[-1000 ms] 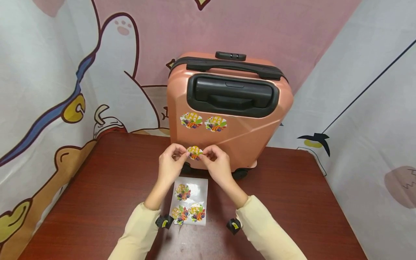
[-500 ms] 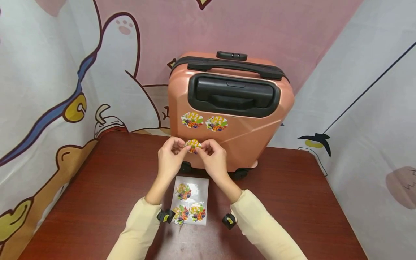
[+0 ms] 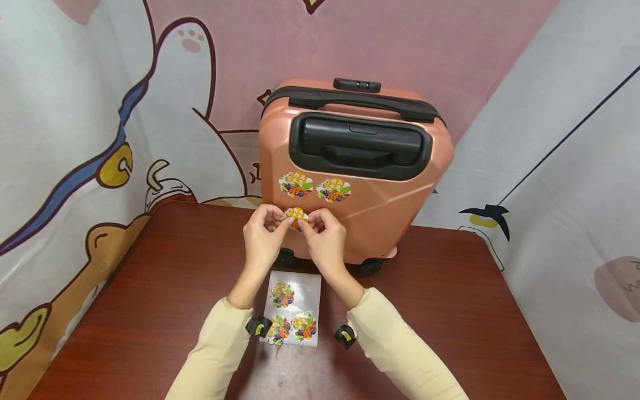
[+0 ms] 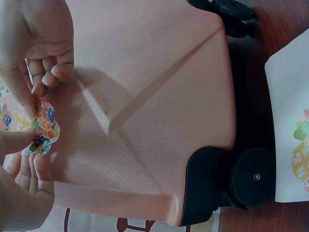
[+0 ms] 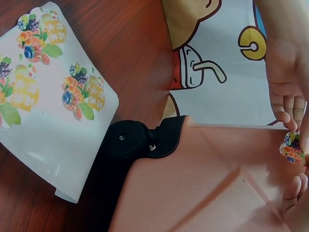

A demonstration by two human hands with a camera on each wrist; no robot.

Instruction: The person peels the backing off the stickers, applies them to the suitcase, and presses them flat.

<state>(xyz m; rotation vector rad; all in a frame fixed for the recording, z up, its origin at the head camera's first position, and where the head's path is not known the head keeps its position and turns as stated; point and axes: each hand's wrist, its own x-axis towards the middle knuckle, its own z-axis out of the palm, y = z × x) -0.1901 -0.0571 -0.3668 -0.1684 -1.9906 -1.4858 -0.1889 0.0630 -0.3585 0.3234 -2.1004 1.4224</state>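
A fruit-patterned sticker (image 3: 296,213) is pinched at its left edge by my left hand (image 3: 263,236) and at its right edge by my right hand (image 3: 325,239). Both hands are in front of the pink suitcase (image 3: 370,222), low on its left side; whether the sticker's back touches the shell I cannot tell. In the left wrist view the sticker (image 4: 46,123) shows flowers and berries between thumbs and fingers. Two similar stickers, a left one (image 3: 295,184) and a right one (image 3: 333,190), lie flat on the suitcase in a row above the hands.
A white sticker sheet (image 3: 307,283) with several stickers lies on the brown table (image 3: 450,311) below the suitcase, between the forearms. Black wheels (image 3: 371,266) stand at the suitcase's base. A cartoon-printed cloth (image 3: 220,72) hangs behind and at the sides.
Both hands have moved up along the suitcase front with the sticker, bringing it closer under the two stickers there. The right forearm has shifted left. The sheet stays in place.
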